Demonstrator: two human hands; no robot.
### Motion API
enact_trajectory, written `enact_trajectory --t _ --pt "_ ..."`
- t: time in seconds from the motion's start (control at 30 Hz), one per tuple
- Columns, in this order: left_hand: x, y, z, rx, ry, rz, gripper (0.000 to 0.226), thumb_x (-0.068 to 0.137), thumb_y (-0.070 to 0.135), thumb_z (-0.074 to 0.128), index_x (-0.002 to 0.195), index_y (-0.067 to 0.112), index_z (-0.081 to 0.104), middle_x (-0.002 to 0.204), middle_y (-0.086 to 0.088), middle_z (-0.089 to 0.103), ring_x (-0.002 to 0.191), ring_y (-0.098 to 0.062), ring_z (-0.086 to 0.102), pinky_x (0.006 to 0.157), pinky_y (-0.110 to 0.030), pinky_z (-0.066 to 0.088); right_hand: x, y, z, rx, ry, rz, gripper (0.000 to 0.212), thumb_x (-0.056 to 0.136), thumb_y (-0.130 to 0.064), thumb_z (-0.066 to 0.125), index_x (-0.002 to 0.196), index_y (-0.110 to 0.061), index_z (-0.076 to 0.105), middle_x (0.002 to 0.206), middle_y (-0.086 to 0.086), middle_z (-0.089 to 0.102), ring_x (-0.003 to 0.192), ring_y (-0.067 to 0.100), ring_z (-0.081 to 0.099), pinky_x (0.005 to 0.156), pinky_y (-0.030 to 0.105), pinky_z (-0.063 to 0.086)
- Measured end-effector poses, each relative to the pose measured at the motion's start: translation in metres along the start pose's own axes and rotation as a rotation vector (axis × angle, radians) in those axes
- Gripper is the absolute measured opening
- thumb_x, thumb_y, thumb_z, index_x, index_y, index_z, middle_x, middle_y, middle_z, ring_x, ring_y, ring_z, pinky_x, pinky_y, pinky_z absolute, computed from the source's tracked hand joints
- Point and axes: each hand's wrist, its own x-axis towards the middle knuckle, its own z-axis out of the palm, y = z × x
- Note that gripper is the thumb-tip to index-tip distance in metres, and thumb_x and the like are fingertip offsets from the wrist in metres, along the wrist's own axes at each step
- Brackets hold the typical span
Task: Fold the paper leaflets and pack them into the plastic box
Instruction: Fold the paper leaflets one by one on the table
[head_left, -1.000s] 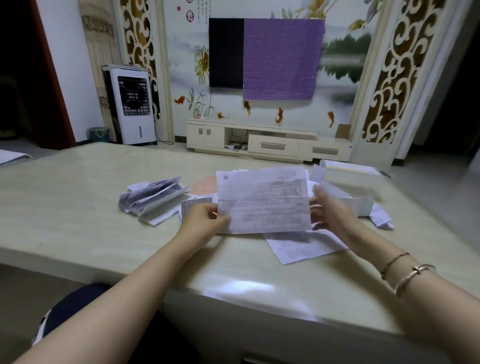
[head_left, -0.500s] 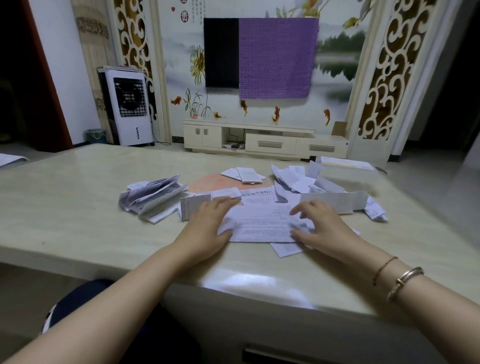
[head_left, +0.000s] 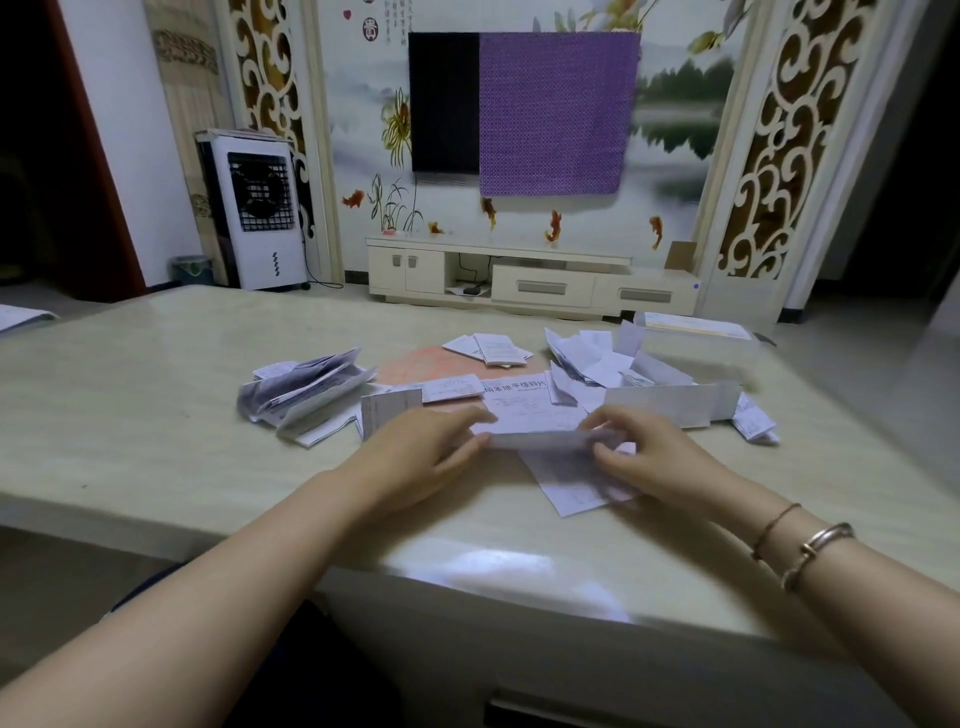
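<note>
Folding a white printed paper leaflet (head_left: 535, 434) on the pale marble-look table (head_left: 156, 415).
Left hand (head_left: 421, 457) pinches its left end, right hand (head_left: 649, 457) its right; a clear plastic box (head_left: 696, 338) sits beyond the right hand.

We face a wall painted with a misty lake, flowers and orange fish. On it hangs a dark screen (head_left: 444, 104) half draped in purple cloth (head_left: 558, 111). Below stands a low cream cabinet (head_left: 530, 280), a white cooler (head_left: 254, 208) to its left. Carved scroll panels (head_left: 769, 135) flank the mural; the floor is pale and dim.
</note>
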Motion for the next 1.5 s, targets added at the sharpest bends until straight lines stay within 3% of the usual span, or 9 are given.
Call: enact_trajectory --t 0.17,0.3,0.4,0.53,0.77,0.87,1.0,1.2,1.5 --pt "0.007 0.001 -0.002 -0.148 0.125 -0.133 0.050 0.092 0.033 0.058 0.138 0.034 0.039 0.108 0.011 0.062 0.104 -0.015 0.059 0.080 -0.027 0.042 0.012 -0.007 -0.005 0.276 0.116 0.185 0.016 0.088 -0.023 0.064 0.077 -0.011 0.066 0.069 -0.001 0.063 0.064 0.013 0.055 0.060 0.023 0.044" --pt "0.014 -0.003 0.007 -0.202 0.124 -0.272 0.071 0.085 0.026 0.064 0.145 0.032 0.026 0.118 0.004 0.057 0.109 -0.020 0.056 0.089 -0.035 0.046 0.016 0.000 0.006 0.109 0.174 0.289 0.028 0.084 -0.025 0.068 0.062 -0.014 0.055 0.058 -0.003 0.056 0.057 0.015 0.054 0.057 0.028 0.038" --pt "0.012 -0.009 0.020 -0.110 0.074 -0.261 0.067 0.086 0.029 0.062 0.145 0.033 0.031 0.130 0.005 0.045 0.118 -0.020 0.049 0.093 -0.037 0.044 0.013 0.004 0.013 -0.042 0.176 0.318 0.021 0.080 -0.027 0.070 0.079 -0.010 0.057 0.066 -0.002 0.058 0.063 0.016 0.055 0.057 0.028 0.039" --pt "0.016 -0.005 0.025 0.114 0.065 -0.166 0.023 0.093 0.027 0.054 0.113 0.032 0.065 0.132 0.006 0.046 0.114 -0.025 0.044 0.093 -0.035 0.039 0.010 0.006 0.017 -0.116 0.170 0.188 0.031 0.078 -0.023 0.069 0.097 -0.018 0.045 0.081 -0.001 0.053 0.077 0.018 0.052 0.070 0.033 0.043" --pt "0.018 0.013 0.033 0.046 -0.060 -0.088 0.032 0.099 0.035 0.043 0.126 0.040 0.060 0.125 0.011 0.054 0.110 -0.020 0.046 0.094 -0.035 0.040 0.007 0.010 0.002 -0.061 -0.093 -0.073 0.045 0.071 -0.046 0.078 0.108 -0.036 0.055 0.113 -0.019 0.052 0.109 -0.002 0.046 0.091 0.020 0.039" --pt "0.018 0.012 0.037 0.013 -0.112 -0.134 0.034 0.100 0.033 0.042 0.129 0.044 0.057 0.129 0.013 0.051 0.111 -0.020 0.042 0.095 -0.033 0.037 0.003 0.010 -0.008 -0.184 -0.155 -0.175 0.038 0.079 -0.034 0.072 0.113 -0.033 0.056 0.116 -0.017 0.056 0.110 0.001 0.049 0.095 0.022 0.040" --pt "0.020 0.012 0.034 -0.041 -0.129 -0.139 0.042 0.098 0.018 0.043 0.126 0.045 0.058 0.128 0.014 0.051 0.112 -0.019 0.041 0.095 -0.030 0.035 0.009 0.010 -0.014 -0.463 -0.031 -0.313 0.027 0.077 -0.017 0.064 0.102 -0.027 0.061 0.098 -0.010 0.063 0.096 0.013 0.055 0.079 0.034 0.047" --pt "0.025 0.011 0.037 -0.175 -0.125 -0.053 0.050 0.087 0.008 0.042 0.118 0.039 0.067 0.129 0.017 0.060 0.123 -0.017 0.044 0.106 -0.034 0.030 0.024 -0.011 0.000 -0.060 0.273 -0.285 0.016 0.080 -0.016 0.069 0.093 -0.022 0.064 0.096 -0.011 0.064 0.101 0.012 0.055 0.085 0.024 0.043" --pt "0.017 0.001 0.031 -0.576 0.107 -0.362 0.034 0.090 0.007 0.051 0.122 0.019 0.051 0.116 0.007 0.058 0.093 -0.011 0.060 0.080 -0.019 0.046 0.038 -0.019 0.050 -0.089 0.063 -0.074 0.083 0.072 -0.037 0.076 0.141 -0.031 0.029 0.136 -0.005 0.035 0.123 0.016 0.035 0.102 0.030 0.034"
